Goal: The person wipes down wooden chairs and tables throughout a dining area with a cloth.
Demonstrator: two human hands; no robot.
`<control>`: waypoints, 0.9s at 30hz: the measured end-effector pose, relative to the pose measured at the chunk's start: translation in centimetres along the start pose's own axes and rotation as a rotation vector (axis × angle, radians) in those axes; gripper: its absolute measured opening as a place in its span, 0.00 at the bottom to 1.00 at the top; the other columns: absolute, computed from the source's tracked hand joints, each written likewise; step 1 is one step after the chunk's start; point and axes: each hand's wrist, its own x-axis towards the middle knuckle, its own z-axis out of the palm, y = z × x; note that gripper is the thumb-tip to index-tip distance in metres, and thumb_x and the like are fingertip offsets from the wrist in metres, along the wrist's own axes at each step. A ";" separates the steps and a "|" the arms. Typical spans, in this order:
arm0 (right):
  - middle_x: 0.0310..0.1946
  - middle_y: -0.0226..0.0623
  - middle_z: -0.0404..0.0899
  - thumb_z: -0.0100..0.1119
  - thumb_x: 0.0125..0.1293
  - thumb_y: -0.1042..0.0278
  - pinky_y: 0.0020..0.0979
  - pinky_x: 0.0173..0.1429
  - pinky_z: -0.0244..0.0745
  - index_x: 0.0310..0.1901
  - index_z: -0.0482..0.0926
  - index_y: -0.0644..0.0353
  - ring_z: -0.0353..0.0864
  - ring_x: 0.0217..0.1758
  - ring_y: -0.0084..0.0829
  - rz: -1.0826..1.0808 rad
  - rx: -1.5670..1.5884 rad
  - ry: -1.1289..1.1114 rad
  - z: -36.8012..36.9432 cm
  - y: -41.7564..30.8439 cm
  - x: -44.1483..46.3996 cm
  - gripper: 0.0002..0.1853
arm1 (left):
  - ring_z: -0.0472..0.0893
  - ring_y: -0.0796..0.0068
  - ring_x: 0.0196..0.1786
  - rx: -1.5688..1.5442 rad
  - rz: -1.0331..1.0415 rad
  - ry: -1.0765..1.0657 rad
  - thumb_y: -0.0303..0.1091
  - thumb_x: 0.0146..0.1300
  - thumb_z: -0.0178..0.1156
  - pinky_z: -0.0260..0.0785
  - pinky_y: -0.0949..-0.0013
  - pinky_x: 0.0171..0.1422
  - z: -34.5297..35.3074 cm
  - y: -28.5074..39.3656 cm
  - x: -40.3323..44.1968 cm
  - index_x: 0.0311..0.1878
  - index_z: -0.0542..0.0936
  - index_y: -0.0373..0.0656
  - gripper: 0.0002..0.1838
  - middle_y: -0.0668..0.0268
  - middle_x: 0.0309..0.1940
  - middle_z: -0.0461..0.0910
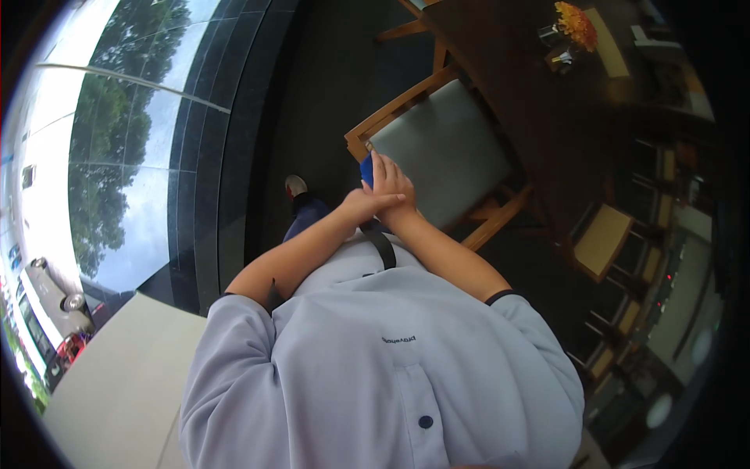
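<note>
My right hand (393, 181) is closed around a blue item (366, 169) that looks like a folded cloth. Only a part of it shows, beside the fingers. My left hand (370, 205) crosses over and is wrapped against my right wrist; most of its fingers are hidden underneath. Just beyond both hands stands a wooden chair (441, 144) with a grey padded seat, its frame corner close to the blue item.
A dark table (516, 62) beyond the chair carries a vase of orange flowers (576, 27). Tall glass windows (148, 117) run along the left, with a pale tabletop (129, 375) below them. More tables and chairs (605, 238) stand at right. My shoe (295, 186) shows on the dark floor.
</note>
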 end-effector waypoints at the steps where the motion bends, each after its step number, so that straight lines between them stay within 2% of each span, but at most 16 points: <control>1: 0.63 0.43 0.71 0.64 0.62 0.54 0.43 0.62 0.75 0.71 0.62 0.57 0.74 0.65 0.45 0.046 -0.029 -0.021 0.0 -0.6 0.6 0.38 | 0.81 0.71 0.31 0.050 -0.097 -0.074 0.58 0.42 0.78 0.71 0.70 0.31 -1.8 1.0 0.9 0.40 0.81 0.28 0.37 0.59 0.33 0.81; 4: 0.63 0.41 0.72 0.62 0.63 0.53 0.44 0.62 0.75 0.69 0.64 0.55 0.74 0.65 0.43 0.162 -0.067 -0.071 -0.1 -3.0 2.8 0.35 | 0.75 0.77 0.25 0.046 0.072 -0.060 0.56 0.43 0.77 0.67 0.73 0.27 -4.3 3.1 1.4 0.36 0.79 0.34 0.32 0.65 0.27 0.77; 8: 0.60 0.39 0.73 0.61 0.63 0.54 0.42 0.62 0.74 0.66 0.66 0.55 0.75 0.65 0.40 0.189 -0.101 -0.051 0.5 -4.6 7.4 0.31 | 0.77 0.76 0.26 0.061 0.108 -0.026 0.55 0.42 0.77 0.68 0.74 0.27 -8.1 5.5 2.9 0.38 0.78 0.34 0.32 0.64 0.29 0.78; 14: 0.56 0.37 0.77 0.62 0.61 0.59 0.42 0.58 0.77 0.61 0.71 0.55 0.79 0.59 0.40 0.138 -0.068 0.102 0.8 -5.5 9.0 0.27 | 0.81 0.73 0.29 0.118 0.132 -0.197 0.56 0.44 0.76 0.72 0.73 0.29 -10.3 6.9 3.8 0.40 0.78 0.33 0.34 0.61 0.33 0.81; 17: 0.54 0.36 0.78 0.63 0.59 0.59 0.41 0.57 0.77 0.61 0.72 0.55 0.80 0.58 0.40 0.123 -0.058 0.147 0.7 -5.1 8.8 0.27 | 0.83 0.70 0.30 0.144 0.118 -0.173 0.52 0.44 0.76 0.75 0.71 0.31 -10.0 7.5 3.4 0.45 0.77 0.27 0.37 0.57 0.34 0.82; 20: 0.53 0.36 0.78 0.63 0.58 0.58 0.41 0.57 0.78 0.60 0.72 0.56 0.80 0.58 0.40 0.124 -0.011 0.173 0.4 -5.2 8.8 0.28 | 0.85 0.62 0.38 0.182 0.175 -0.048 0.54 0.44 0.77 0.78 0.68 0.38 -8.8 4.7 5.5 0.50 0.72 0.23 0.44 0.51 0.41 0.81; 23: 0.53 0.38 0.80 0.64 0.58 0.58 0.42 0.57 0.78 0.60 0.73 0.56 0.80 0.58 0.42 0.114 0.037 0.203 0.5 -5.1 8.7 0.28 | 0.84 0.56 0.49 0.080 0.175 0.029 0.60 0.44 0.76 0.78 0.65 0.49 -7.2 3.9 4.9 0.53 0.69 0.21 0.50 0.44 0.48 0.79; 27: 0.54 0.40 0.79 0.65 0.58 0.57 0.42 0.59 0.77 0.61 0.73 0.57 0.80 0.59 0.43 0.110 0.102 0.200 0.7 -4.4 8.1 0.29 | 0.84 0.64 0.33 0.158 0.129 0.193 0.64 0.44 0.75 0.73 0.70 0.25 -5.9 4.4 4.6 0.52 0.69 0.22 0.51 0.50 0.40 0.81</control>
